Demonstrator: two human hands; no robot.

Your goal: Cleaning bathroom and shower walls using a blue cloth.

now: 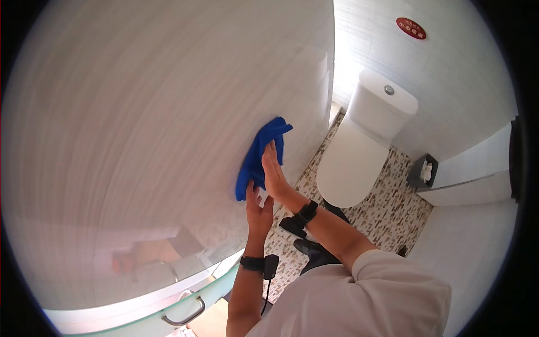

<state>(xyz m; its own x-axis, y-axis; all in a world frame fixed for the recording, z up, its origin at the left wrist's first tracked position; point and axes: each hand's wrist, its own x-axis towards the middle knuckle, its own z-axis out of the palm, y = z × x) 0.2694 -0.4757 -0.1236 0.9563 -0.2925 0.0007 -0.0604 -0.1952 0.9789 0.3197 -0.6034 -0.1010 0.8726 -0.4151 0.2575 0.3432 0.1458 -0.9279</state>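
Both hands are on the wall: our right hand [273,171] lies flat with fingers together, palm pressing the blue microfibre cloth [260,156] against the pale grey striped wall panel [140,123]. Our left hand [258,210] sits just below it, fingers loosely spread, fingertips touching the cloth's lower edge. Neither hand pinches anything; the cloth is held only by palm pressure.

Cloth position: bunched lengthwise on the panel, near its right-hand edge, upper corner sticking out past the right fingertips.

Our read on doing the wipe well:
- Flatten the cloth first. Bunched as it is, contact looks narrow and it could roll under the palm.
- Keep the palm square to the panel and pressure even; the loose top corner will likely flap otherwise.
- Let the left hand anchor the bottom edge so the cloth doesn't slide down.
- Overlap the strokes, running with the stripes.

Around us: a white ceramic toilet with closed lid [359,151] to the right on the mosaic tile floor [387,213], a small dark bin [424,171] beside it, and a glass panel with metal handle [185,314] at lower left. Both wrists carry black bands; the one on the left wrist [254,263] trails a cable.
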